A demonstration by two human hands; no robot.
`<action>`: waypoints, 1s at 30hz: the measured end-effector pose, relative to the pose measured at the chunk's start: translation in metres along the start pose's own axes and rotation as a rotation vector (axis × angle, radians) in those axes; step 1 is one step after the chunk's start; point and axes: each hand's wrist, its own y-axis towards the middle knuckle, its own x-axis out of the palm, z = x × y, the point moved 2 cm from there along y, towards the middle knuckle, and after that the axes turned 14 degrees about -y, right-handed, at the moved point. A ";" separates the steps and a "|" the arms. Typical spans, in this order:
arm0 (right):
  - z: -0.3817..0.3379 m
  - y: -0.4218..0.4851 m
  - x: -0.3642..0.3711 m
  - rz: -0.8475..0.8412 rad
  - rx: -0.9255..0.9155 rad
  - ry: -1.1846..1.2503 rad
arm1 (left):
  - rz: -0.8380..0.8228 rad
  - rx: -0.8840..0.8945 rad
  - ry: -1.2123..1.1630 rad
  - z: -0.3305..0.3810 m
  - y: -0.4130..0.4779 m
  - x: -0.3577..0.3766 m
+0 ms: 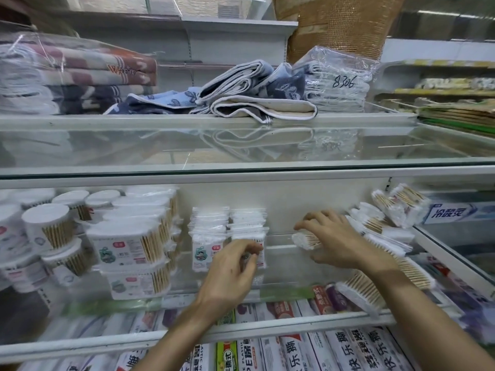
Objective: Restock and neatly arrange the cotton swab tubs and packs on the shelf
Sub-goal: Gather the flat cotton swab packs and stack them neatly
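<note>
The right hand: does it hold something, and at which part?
The right hand grips a pack of cotton swabs lying sideways, fingers over its right end; the left end sticks out free.

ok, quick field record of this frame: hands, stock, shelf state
left hand: fingertips on the front flat swab pack
right hand: resting on a swab bundle
tubs: stacked at left
loose bundles: piled untidily at right
gap: bare shelf between flat packs and right pile
shelf above: folded towels
</note>
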 end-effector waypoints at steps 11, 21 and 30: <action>0.011 -0.006 -0.002 0.234 0.245 0.799 | 0.016 -0.161 -0.341 0.003 0.016 0.011; -0.019 -0.020 -0.023 0.010 0.112 1.404 | 0.022 -0.264 -0.609 0.018 0.024 0.015; -0.030 -0.017 -0.021 0.007 0.088 1.526 | 0.109 -0.313 -0.801 0.017 0.016 0.002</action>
